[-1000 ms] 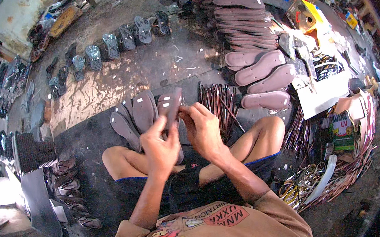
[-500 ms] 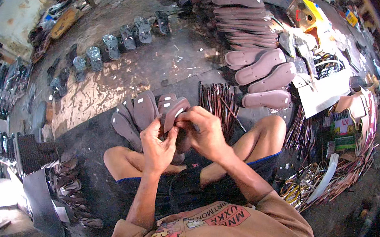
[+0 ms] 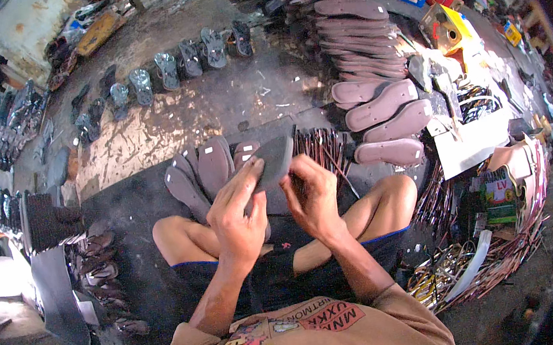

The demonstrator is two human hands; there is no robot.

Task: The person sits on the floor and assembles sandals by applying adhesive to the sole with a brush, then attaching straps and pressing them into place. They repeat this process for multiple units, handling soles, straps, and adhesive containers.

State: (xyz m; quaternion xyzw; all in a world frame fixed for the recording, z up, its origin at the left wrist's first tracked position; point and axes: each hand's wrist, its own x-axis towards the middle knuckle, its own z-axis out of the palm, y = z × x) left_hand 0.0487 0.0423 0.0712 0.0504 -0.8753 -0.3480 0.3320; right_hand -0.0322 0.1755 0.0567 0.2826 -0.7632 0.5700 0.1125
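A sandal sole [image 3: 272, 159] is held up in front of me, its dark grey underside showing. My left hand [image 3: 236, 208] grips its left edge, fingers behind and thumb apart on the near side. Close by its right edge is my right hand [image 3: 313, 192], fingers curled in toward the thumb; what they pinch is hidden in shadow. Just beyond the left hand, several brown soles [image 3: 214, 164] with small white labels lie fanned on the black mat [image 3: 124, 210]. A bundle of thin dark straps [image 3: 322, 150] lies beyond my right hand.
More brown soles [image 3: 390, 149] lie at the right, below a long stack of soles [image 3: 361, 47]. Finished sandals [image 3: 167, 70] stand in a row at the far side. Loose strips [image 3: 491, 264] and a white sheet [image 3: 474, 143] are at my right, piled sandals [image 3: 103, 270] at my left.
The held sole has been turned, from its brown labelled face to its grey underside, and raised slightly. My right hand has shifted a little right, away from the left hand.
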